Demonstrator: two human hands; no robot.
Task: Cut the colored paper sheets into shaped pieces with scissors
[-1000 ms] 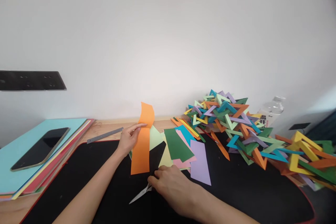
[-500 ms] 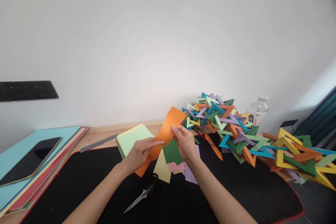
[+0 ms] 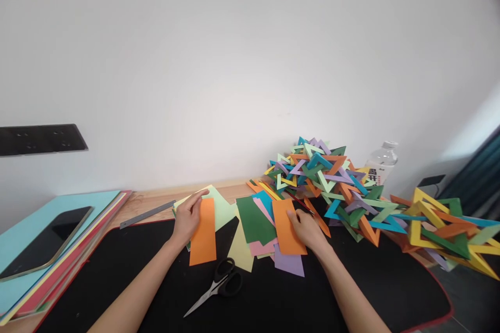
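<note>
In the head view, my left hand (image 3: 187,217) grips one orange paper rectangle (image 3: 203,234) by its upper left edge, with fingers partly hidden. My right hand (image 3: 308,226) pinches a second orange paper rectangle (image 3: 284,218) at its right edge, over the other cut papers. Between the two lie a dark green paper piece (image 3: 253,218), a pale yellow piece (image 3: 240,252) and a pink piece (image 3: 260,248). A purple piece (image 3: 289,264) shows below the right rectangle. Black-handled scissors (image 3: 226,281) rest on the black mat (image 3: 273,307), blades parted slightly and pointing toward the lower left.
Folded paper shapes, interlinked, form a heap (image 3: 328,177) at the right, before a bottle (image 3: 383,161). A metal ruler (image 3: 146,214) and light green sheets (image 3: 221,208) lie at the back. Left, a phone (image 3: 47,239) sits on stacked coloured paper (image 3: 103,199).
The orange paper held between both hands is now two separate rectangles, one in each hand. My hands have moved apart, left and right, and blue and pink pieces beneath are uncovered.
</note>
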